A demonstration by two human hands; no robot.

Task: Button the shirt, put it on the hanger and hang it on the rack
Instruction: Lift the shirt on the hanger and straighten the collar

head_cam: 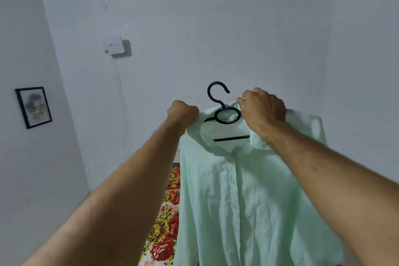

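Shirt [248, 201]: mint green, front buttoned, draped on the hanger, held up in the air.
Floral cloth [166, 222]: low, behind the shirt.
Right hand [263, 110]: fingers curled round the collar beside the hanger's ring.
Left hand [182, 112]: fist gripping the shirt's shoulder.
Hanger [231, 138]: black, hook free above the collar.
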